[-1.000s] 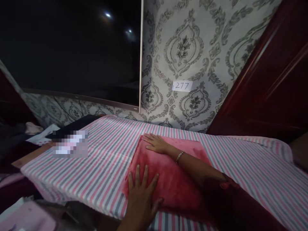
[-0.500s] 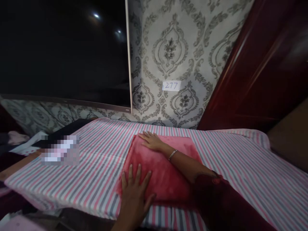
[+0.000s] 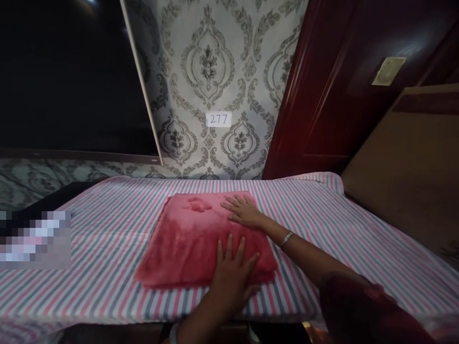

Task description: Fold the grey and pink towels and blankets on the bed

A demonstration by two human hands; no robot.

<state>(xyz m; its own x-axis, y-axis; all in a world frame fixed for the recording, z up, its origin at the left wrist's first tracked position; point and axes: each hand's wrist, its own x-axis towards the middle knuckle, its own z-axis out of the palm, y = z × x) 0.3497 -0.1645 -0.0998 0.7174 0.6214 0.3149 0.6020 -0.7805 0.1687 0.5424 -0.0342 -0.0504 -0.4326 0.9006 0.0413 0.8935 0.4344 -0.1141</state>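
Note:
A folded plush cloth, pink-red [image 3: 179,248], lies flat on a table covered by a striped sheet [image 3: 100,229]. My left hand [image 3: 233,272] rests on its near right part, fingers spread, palm down. Farther back, my right hand [image 3: 245,211] presses on the cloth's far right part, also flat with fingers apart; a silver bracelet [image 3: 287,239] circles that wrist. Neither hand grips anything. A darker brushed mark shows in the pile near the cloth's far left.
A large dark television screen [image 3: 71,81] stands at the back left. Behind the table is patterned wallpaper with a white label [image 3: 218,119] reading 277. A dark red wooden panel [image 3: 322,86] and a brown board-like surface [image 3: 405,177] rise on the right.
Both hands have slid rightward across the cloth, from its left side to its right. The view has turned right, showing more of the brown surface.

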